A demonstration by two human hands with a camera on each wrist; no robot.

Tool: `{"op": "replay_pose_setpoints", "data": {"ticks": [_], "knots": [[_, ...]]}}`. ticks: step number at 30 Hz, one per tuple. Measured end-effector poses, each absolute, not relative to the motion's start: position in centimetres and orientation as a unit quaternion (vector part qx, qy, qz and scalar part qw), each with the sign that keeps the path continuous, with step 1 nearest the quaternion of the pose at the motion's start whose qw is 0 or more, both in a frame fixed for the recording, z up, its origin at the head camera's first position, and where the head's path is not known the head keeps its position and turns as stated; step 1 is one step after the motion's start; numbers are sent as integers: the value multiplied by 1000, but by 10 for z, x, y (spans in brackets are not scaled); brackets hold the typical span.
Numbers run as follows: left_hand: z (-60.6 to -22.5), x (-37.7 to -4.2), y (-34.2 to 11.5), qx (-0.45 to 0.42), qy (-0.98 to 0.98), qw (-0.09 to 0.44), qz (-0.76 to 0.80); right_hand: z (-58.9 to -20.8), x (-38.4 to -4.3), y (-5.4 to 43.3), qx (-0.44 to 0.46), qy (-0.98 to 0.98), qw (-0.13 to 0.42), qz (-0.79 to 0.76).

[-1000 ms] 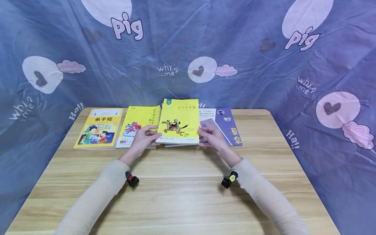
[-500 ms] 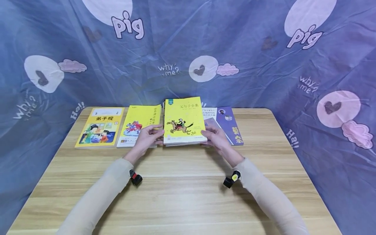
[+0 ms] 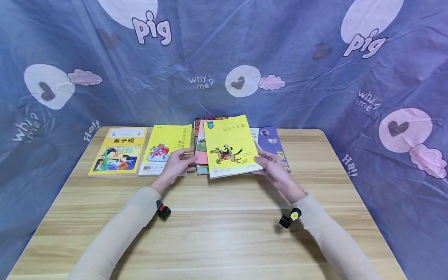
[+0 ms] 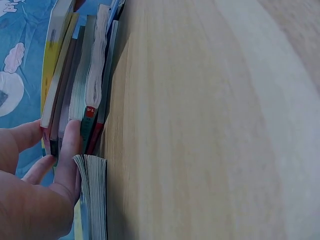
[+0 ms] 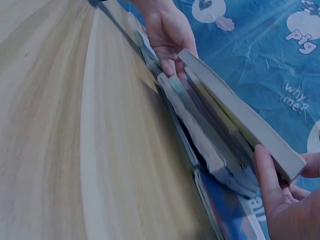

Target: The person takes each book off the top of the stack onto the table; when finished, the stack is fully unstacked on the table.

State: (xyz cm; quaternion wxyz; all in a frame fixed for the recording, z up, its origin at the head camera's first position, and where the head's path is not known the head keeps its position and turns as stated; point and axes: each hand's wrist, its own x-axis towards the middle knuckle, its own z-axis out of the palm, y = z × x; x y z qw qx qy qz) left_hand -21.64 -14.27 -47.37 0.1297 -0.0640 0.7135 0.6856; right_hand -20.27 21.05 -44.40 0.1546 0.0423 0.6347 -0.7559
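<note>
In the head view, my right hand [image 3: 274, 167] pinches the lower right corner of a yellow book [image 3: 229, 144] with a horse rider on its cover. That book is tilted, and in the right wrist view its near end [image 5: 270, 140] stands off the stack. Beneath it is a stack of books [image 3: 201, 149], a pink cover showing at its left. My left hand [image 3: 178, 163] holds this stack at its left edge. In the left wrist view, its thumb and fingers [image 4: 73, 135] lie against the book ends [image 4: 90, 110].
Left of the stack lie another yellow book [image 3: 175, 136] and a yellow-orange book [image 3: 120, 155]. A purple book [image 3: 274, 146] is partly covered at the right. They are on a wooden table [image 3: 210, 233] before a blue printed cloth [image 3: 301, 97].
The rider book has slid right and toward me off the stack and turned slightly, uncovering the pink book. My right hand has moved right with it. My left hand shifted slightly right, then stayed.
</note>
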Motion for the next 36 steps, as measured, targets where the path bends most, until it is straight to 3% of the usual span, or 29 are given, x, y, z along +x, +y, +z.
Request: {"op": "replay_pose_setpoints", "data": {"ticks": [13,27,36], "knots": [[-475,-218,-137,-61,712,134,686,-438,-185,268,37,609,103,-785],[-475,-217,-136,-64,714,136,684,-417,-179,368,10,533,38,-845],[-475,-218,-136,-66,714,138,683,-426,-177,430,-19,516,35,-856]]}}
